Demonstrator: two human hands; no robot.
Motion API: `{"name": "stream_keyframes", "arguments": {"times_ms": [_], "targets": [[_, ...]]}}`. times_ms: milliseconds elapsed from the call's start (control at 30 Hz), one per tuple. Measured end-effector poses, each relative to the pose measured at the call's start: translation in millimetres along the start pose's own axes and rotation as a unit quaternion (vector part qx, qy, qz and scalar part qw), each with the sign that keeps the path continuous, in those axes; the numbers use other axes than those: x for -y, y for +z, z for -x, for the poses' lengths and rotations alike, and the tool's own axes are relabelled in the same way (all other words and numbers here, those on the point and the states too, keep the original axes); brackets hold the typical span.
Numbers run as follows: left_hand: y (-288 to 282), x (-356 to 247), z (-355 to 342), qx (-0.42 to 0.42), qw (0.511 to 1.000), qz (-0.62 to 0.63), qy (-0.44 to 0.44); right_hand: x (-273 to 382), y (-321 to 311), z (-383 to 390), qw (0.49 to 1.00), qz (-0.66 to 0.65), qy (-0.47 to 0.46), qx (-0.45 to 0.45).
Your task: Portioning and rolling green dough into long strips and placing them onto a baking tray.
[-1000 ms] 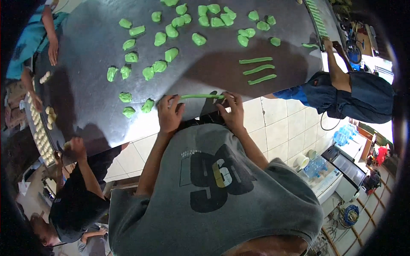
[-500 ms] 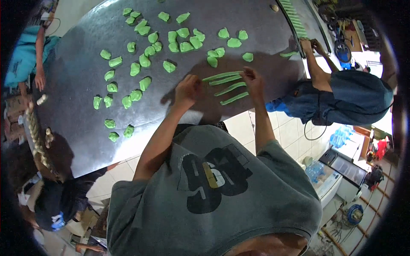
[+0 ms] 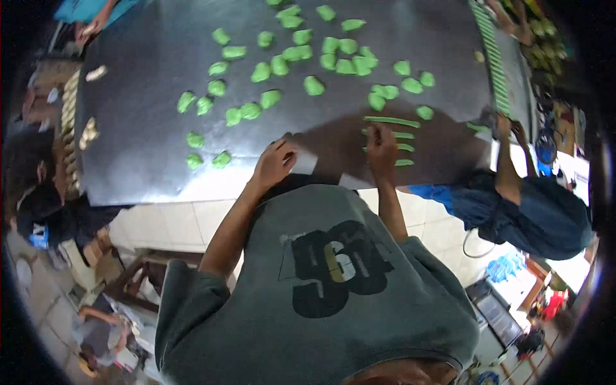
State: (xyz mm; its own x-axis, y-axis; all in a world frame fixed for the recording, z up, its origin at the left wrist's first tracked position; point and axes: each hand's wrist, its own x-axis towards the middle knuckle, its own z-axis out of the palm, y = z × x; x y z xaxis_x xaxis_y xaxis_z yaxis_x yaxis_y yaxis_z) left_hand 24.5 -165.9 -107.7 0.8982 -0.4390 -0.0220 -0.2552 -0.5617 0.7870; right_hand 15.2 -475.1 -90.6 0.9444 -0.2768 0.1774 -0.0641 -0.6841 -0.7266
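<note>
Several green dough strips (image 3: 401, 122) lie side by side on the dark metal table (image 3: 135, 83). My right hand (image 3: 382, 144) is over their left ends, fingers bent and somewhat blurred; whether anything is between them is unclear. To its left, my left hand (image 3: 276, 157) hovers by the table's near edge, its fingers loosely curled and apart, with nothing visible in them. Irregular green dough lumps (image 3: 313, 85) are scattered beyond both hands.
A co-worker (image 3: 526, 212) works at the right beside a long row of green strips (image 3: 487, 58). Pale dough pieces (image 3: 69, 128) line the left edge, where other people's arms (image 3: 99, 19) and a dark-clothed person (image 3: 45, 218) appear. A tiled floor (image 3: 167, 224) shows below.
The strand I held a second ago now lies as the top strip of the group. My hands moved right with it, then apart. The camera view has shifted.
</note>
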Motion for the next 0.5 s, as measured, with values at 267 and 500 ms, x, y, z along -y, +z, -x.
{"name": "stream_keyframes", "arguments": {"times_ms": [267,500], "targets": [[-26.0,37.5,151.9,-0.139,0.963,-0.228,-0.044,133.7,168.3,41.8,0.903,-0.042,-0.266,0.334],[-28.6,48.7,136.9,-0.184,0.963,-0.189,-0.051,222.6,211.8,33.2,0.791,0.049,-0.290,0.536]]}}
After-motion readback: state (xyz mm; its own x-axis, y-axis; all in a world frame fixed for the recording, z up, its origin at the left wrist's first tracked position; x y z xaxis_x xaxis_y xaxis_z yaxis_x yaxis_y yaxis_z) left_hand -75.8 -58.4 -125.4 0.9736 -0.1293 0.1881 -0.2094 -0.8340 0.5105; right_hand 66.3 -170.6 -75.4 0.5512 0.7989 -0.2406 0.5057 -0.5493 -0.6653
